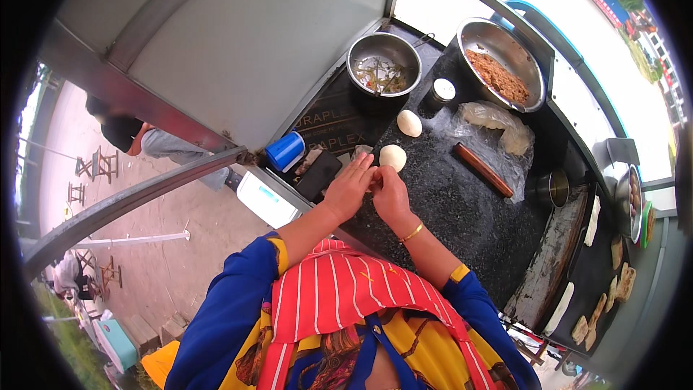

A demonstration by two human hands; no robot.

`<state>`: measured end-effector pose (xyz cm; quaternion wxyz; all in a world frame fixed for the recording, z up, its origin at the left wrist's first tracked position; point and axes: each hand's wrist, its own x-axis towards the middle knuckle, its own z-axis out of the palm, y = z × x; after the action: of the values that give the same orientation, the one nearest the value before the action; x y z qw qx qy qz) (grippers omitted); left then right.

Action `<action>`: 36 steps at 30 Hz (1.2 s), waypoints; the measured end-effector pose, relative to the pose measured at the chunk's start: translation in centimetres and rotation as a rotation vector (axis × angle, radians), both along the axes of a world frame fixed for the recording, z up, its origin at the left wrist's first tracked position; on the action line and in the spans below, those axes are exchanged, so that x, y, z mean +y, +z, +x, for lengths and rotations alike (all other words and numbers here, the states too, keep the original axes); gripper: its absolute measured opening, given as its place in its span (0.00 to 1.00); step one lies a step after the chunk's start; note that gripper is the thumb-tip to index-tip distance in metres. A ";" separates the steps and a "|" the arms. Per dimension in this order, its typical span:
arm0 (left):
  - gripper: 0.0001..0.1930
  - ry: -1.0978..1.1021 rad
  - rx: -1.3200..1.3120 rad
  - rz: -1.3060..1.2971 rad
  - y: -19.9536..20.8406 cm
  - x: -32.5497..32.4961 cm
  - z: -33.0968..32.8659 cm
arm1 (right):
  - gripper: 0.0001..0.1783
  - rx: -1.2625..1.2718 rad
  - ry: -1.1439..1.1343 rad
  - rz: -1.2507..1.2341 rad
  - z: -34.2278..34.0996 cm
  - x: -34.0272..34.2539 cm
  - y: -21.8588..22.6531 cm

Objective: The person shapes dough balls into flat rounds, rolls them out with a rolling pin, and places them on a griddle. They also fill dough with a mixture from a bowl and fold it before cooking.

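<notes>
My left hand (350,186) and my right hand (390,196) meet at the near-left edge of a black speckled worktop (462,245). The left fingers are stretched out and lie against the right hand. On my right hand the fingers are curled in; what they hold, if anything, is hidden. Just beyond the fingertips rests a white dough ball (393,157), and a second dough ball (409,123) sits farther back. To the right lies a brown rolling pin (484,170), beside a clear plastic bag (498,126) with dough showing in it.
Steel bowls stand at the back, a vegetable bowl (351,65) and a meat-filling bowl (533,79). Nearby are a white-lidded jar (442,92), a blue cup (286,150) and a black box (318,175). Flatbreads lie on the griddle (574,296) at right. A person stands outside, left.
</notes>
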<state>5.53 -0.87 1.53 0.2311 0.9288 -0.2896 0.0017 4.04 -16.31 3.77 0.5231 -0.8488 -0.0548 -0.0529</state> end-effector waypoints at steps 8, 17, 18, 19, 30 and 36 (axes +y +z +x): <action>0.25 -0.350 -0.052 0.031 1.8 3.0 -4.0 | 0.08 0.393 -0.079 0.019 -6.2 -4.1 -0.6; 0.18 -0.252 -0.352 -0.327 7.6 -8.6 6.5 | 0.03 0.481 -0.374 0.463 -1.3 -11.2 -0.1; 0.18 -0.263 -0.466 -0.342 8.3 -10.5 8.2 | 0.03 0.458 -0.431 0.501 -0.8 -12.5 -0.3; 0.19 -0.282 -0.487 -0.254 8.0 -11.9 9.3 | 0.03 0.456 -0.481 0.505 -0.2 -13.8 -0.2; 0.25 -0.531 -0.229 0.187 2.5 -20.3 12.8 | 0.17 0.197 -0.621 -0.283 13.0 -25.9 -4.4; 0.34 -0.313 -0.089 0.609 1.3 -23.5 17.0 | 0.19 0.302 -0.505 -0.608 20.2 -23.9 -2.2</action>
<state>22.52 -24.41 2.82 -0.0723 0.8984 -0.4257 -0.0800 24.19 -40.17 1.57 0.2216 -0.9495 0.2191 -0.0358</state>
